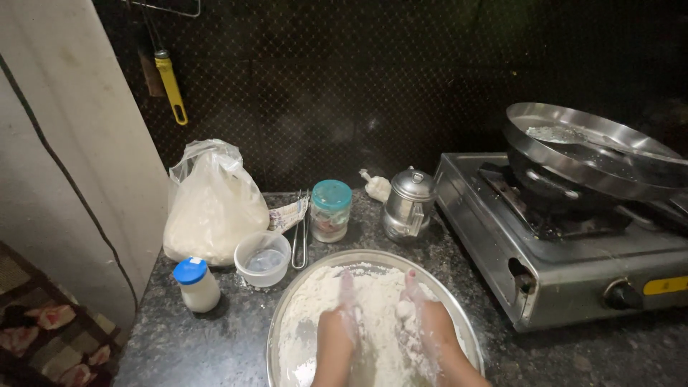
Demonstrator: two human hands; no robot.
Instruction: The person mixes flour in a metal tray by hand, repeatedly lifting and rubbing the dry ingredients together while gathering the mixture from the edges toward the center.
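Bottom centre of the frame: a wide steel plate (287,315) heaped with white flour (373,287), set on the dark speckled worktop (186,344) close to the near edge, probably so both hands can press down into it with weight from above. Left hand (337,330) and right hand (430,326) both sunk into the pile, coated white. Left fingers (347,287) stretched forward and nearly flat, loosely spread, closed on nothing firm. Right fingers (410,283) likewise extended toward the top of the plate, a small lump of damp flour clinging beside them; no true grasp visible, only contact. Flour lying under, between and just ahead of both sets of fingers, thickest toward the upper rim of the plate, thinner and smeared near the wrists.

Left of centre, just beyond the plate's rim: a small clear bowl (262,258), within easy reach of the left hand. Beside it, lower left, a small white bottle with a blue cap (195,284). Behind those, a knotted plastic bag of white powder (211,204), slumped against the wall. Metal tongs (301,233) lying between bowl and a glass jar with a teal lid (331,209). A little steel lidded pot (408,204) upright at centre, clear of the flour. Right side: a steel gas stove (559,265) with a dark pan covered by a tilted steel plate (595,147), kept well apart from the hands.
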